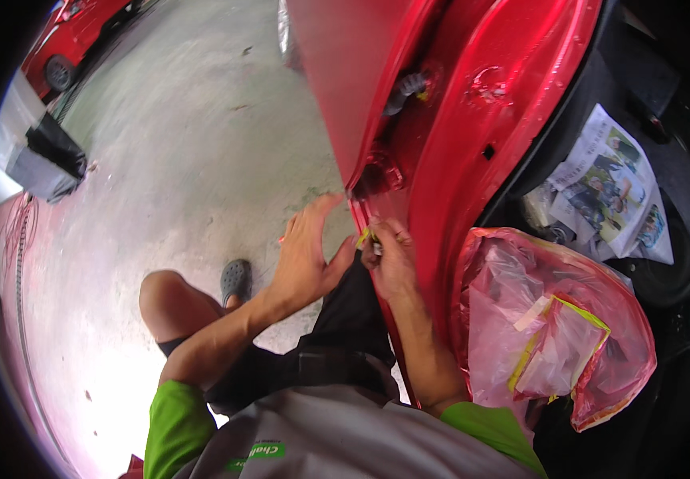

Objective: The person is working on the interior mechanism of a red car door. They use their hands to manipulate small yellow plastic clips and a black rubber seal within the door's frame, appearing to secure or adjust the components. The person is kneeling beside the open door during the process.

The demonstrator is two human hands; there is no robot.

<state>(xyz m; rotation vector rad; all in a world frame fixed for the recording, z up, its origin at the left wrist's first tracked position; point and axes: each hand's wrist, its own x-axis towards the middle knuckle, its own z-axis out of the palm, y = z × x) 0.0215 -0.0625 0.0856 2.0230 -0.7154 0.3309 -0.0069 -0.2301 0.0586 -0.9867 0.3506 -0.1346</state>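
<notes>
My left hand point(301, 251) is open, its fingers stretched and the thumb apart, with the fingertips close to the lower edge of a red car door point(337, 56). Just right of it, my right hand point(393, 259) is closed in a pinch beside the red car body point(449, 152). Between thumb and fingers shows a small piece of yellow tape point(363, 237). Whether its far end touches the red metal, I cannot tell. A dark door hinge or check arm point(402, 94) sits in the gap between door and body.
Pink-tinted plastic sheeting point(505, 279) with yellow tape covers a part at my right. Printed paper point(612, 188) lies behind it on dark surfaces. Another red car point(81, 36) stands far left, near a grey-black covered object point(53, 160). A hose point(19, 295) runs along the concrete floor point(185, 160).
</notes>
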